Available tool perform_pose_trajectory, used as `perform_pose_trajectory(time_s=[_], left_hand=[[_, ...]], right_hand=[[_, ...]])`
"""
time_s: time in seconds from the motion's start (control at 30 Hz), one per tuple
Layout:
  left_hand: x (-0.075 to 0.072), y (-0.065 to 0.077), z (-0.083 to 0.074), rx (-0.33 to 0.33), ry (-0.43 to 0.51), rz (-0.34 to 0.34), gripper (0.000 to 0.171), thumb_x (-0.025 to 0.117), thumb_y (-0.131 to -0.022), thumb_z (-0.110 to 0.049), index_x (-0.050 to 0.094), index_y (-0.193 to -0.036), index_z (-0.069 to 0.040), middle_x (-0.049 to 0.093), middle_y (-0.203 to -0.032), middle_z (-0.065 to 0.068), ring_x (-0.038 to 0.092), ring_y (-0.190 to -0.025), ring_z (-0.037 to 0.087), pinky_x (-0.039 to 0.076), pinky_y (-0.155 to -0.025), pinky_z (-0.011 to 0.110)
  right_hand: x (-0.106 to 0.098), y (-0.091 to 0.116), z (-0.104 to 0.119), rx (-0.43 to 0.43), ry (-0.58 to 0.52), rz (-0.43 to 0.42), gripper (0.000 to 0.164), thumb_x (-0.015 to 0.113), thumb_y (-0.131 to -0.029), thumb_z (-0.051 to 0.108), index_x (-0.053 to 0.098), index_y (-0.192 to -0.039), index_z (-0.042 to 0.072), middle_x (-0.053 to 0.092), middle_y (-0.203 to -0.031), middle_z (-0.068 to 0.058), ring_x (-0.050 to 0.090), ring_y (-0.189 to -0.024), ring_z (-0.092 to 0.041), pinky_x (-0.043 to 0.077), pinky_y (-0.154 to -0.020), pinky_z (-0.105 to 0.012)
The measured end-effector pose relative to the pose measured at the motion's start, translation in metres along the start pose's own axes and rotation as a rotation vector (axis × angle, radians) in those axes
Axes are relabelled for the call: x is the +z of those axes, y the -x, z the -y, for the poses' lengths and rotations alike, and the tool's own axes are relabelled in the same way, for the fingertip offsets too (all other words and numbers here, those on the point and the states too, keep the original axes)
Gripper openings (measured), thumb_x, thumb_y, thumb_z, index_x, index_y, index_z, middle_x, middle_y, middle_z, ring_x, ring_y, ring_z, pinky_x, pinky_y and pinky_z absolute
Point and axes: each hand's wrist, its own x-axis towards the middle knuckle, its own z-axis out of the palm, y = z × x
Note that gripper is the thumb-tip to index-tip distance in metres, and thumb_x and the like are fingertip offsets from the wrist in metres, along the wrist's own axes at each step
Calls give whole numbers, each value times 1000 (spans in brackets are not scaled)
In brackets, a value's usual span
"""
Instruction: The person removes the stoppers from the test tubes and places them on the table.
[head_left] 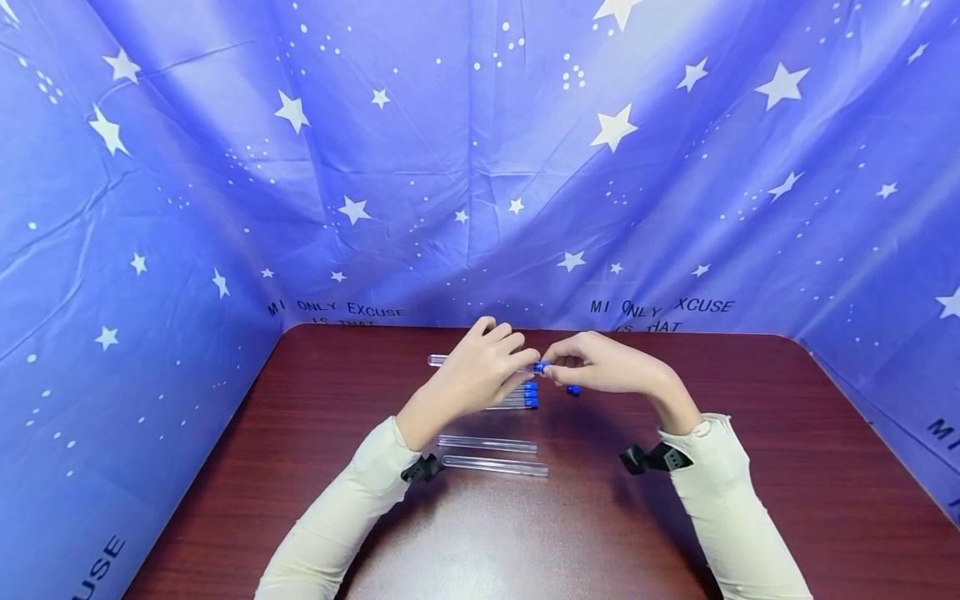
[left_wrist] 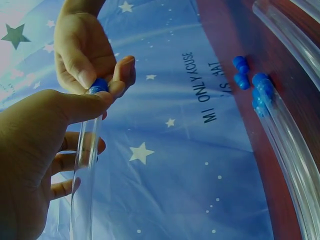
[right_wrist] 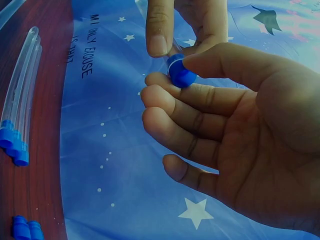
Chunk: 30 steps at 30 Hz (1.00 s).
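Above the table, my left hand (head_left: 480, 367) grips a clear test tube (left_wrist: 85, 170) near its mouth, thumb along one side. The tube lies roughly level, its rounded end pointing left in the head view. At its other end, thumb and index finger of my right hand (head_left: 611, 364) pinch a blue cap (right_wrist: 182, 72) that sits on the mouth; how deep it is seated I cannot tell. The other right fingers are loosely bent beneath. Below the hands, capped test tubes (right_wrist: 20, 85) lie side by side, partly hidden by my left hand in the head view.
Two loose blue caps (right_wrist: 27, 229) lie beside the capped tubes. Closer to me on the dark red table (head_left: 525, 542) are two test tubes without caps, an upper tube (head_left: 487, 445) and a lower tube (head_left: 495, 467). A blue starry curtain (head_left: 465, 167) surrounds the table's back and sides.
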Motion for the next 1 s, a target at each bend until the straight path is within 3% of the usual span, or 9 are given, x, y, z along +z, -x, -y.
perform_pose_trajectory(time_s=[0.6, 0.83, 1.0], left_hand=[[-4, 5, -3, -29, 13, 25, 16, 75, -90, -31, 70, -103, -23, 65, -88, -4, 60, -89, 18, 45, -91, 37], [-6, 7, -4, -25, 16, 16, 16, 77, -89, -33, 70, -98, -23, 64, -85, -5, 62, -82, 15, 46, -86, 34], [-5, 6, -4, -10, 58, 17, 15, 80, -85, -30, 72, -94, -20, 63, -82, -6, 63, -80, 14, 46, -83, 32]], right_hand=[[7, 0, 2, 14, 21, -9, 17, 61, -101, 17, 74, -111, 13, 66, -85, 5, 58, -72, -10, 49, -67, -24], [11, -2, 4, -37, 97, -32, 16, 63, -98, 15, 76, -108, 12, 70, -91, 8, 57, -77, -3, 50, -71, -23], [13, -3, 1, -108, 142, -52, 12, 65, -97, 13, 76, -98, 12, 69, -86, 8, 54, -75, 0, 51, -69, -25]])
